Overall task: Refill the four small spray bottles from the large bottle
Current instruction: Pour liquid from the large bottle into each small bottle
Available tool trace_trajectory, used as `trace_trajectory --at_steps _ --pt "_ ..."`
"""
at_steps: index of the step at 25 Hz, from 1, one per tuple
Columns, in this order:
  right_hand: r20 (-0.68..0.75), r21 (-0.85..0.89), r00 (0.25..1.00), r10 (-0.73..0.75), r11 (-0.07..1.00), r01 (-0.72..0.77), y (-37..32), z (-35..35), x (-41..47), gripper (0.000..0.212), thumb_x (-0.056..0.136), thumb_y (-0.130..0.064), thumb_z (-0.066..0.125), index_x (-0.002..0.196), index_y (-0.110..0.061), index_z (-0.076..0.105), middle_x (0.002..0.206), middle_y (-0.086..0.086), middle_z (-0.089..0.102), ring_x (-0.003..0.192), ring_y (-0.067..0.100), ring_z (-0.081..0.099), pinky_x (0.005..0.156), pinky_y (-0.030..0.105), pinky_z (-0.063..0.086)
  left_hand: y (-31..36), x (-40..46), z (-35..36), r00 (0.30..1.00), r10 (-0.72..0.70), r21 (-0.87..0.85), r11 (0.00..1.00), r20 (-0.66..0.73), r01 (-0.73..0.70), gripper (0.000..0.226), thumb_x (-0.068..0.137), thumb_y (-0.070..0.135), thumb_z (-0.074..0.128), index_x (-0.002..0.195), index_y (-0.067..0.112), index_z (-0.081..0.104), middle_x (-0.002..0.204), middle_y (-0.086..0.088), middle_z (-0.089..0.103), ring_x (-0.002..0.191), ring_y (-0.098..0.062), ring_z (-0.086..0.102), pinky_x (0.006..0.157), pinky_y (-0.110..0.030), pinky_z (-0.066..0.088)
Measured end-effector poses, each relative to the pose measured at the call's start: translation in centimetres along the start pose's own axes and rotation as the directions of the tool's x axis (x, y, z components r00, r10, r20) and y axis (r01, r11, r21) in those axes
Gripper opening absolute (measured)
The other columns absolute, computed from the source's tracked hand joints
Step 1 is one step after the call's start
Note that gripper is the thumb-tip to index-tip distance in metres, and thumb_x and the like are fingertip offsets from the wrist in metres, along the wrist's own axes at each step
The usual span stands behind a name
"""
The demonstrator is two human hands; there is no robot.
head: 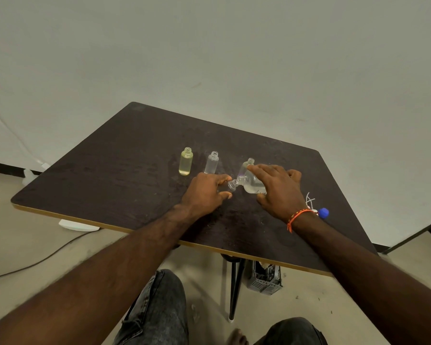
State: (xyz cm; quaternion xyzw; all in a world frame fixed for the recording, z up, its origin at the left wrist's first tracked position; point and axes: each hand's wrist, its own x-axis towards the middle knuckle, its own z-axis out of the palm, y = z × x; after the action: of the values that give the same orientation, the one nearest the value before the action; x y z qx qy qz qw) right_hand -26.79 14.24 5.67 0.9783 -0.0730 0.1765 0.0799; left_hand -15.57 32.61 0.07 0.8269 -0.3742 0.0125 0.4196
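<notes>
At frame centre, the right hand point(278, 189) tilts the large bottle point(251, 183), fingers wrapped around it; the left hand point(205, 194) fingers hold a small spray bottle point(232, 184) mouth-to-mouth above the bench point(125, 165).

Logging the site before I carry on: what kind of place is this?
Probably a bare indoor workroom, not a kitchen or lab: a plain white wall, a dark table on a thin metal leg, and a cable trailing over a pale hard floor.

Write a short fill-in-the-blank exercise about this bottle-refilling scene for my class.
1. The right hand tips the large bottle toward a small bottle held by the ____ hand.
2. The leftmost bottle holds ____ liquid.
3. The cap lying near the right wrist is ____.

Answers: left; yellow; blue
</notes>
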Motion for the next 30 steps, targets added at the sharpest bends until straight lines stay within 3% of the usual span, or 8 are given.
trace_trajectory --at_steps 17,30 --pt "0.003 -0.050 1.000 -0.029 0.998 0.029 -0.19 -0.07 0.56 0.074 0.081 -0.023 0.071 0.148 -0.034 0.042 0.147 -0.005 0.051 0.132 0.024 0.047 0.098 0.049 0.028 0.00 -0.48 -0.38 1.000 -0.010 -0.025 1.000 -0.014 0.010 0.047 0.084 0.024 0.085 0.129 0.016 0.071 0.118 -0.005 0.077 0.110 -0.019 0.072 0.101 -0.039 0.057" --pt "0.029 -0.004 1.000 0.006 1.000 -0.006 -0.46 0.27 0.58 0.076 0.081 -0.030 0.070 0.149 -0.034 0.038 0.150 -0.005 0.048 0.135 0.025 0.045 0.100 0.048 0.024 -0.24 -0.42 -0.44 1.000 -0.020 -0.029 0.999 -0.017 0.019 0.054 0.086 0.025 0.084 0.137 0.016 0.065 0.128 -0.002 0.073 0.118 -0.014 0.068 0.099 -0.022 0.046"
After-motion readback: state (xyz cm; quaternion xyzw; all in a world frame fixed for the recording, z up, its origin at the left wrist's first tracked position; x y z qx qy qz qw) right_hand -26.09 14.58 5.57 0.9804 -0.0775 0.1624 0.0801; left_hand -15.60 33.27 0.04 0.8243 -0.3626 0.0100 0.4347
